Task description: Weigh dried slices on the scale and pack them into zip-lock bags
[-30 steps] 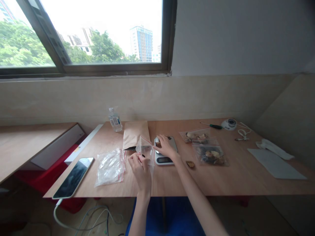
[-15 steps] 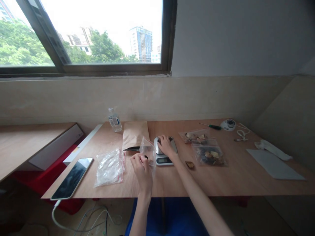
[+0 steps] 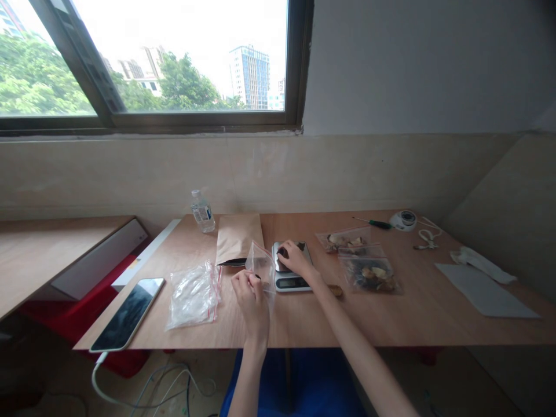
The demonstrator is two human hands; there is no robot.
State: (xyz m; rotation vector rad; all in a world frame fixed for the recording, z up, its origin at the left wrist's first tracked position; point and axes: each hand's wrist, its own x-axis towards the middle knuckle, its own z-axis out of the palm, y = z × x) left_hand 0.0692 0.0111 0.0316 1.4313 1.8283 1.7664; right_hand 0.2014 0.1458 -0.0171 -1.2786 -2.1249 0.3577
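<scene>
My left hand (image 3: 251, 298) is closed on a small clear zip bag (image 3: 263, 269), held upright just left of the kitchen scale (image 3: 290, 283). A small dark bit shows by its fingertips. Over the scale's metal plate, my right hand (image 3: 297, 260) pinches a dark dried piece (image 3: 283, 253), perhaps mushroom. Another dark piece (image 3: 301, 246) lies on the plate behind the fingers. A brown dried piece (image 3: 336, 291) on the table is partly hidden by my right forearm.
A kraft paper pouch (image 3: 238, 240) and water bottle (image 3: 202, 213) stand behind. Clear bags (image 3: 193, 295) and a phone (image 3: 128, 315) lie left. Two filled zip bags (image 3: 371, 272), a screwdriver (image 3: 379, 224), a white camera (image 3: 403, 220) and a white sheet (image 3: 484, 289) lie right.
My right hand has shifted slightly to the right over the scale, showing the dark piece in its fingers. Its forearm now covers part of the brown piece. My left hand barely moved.
</scene>
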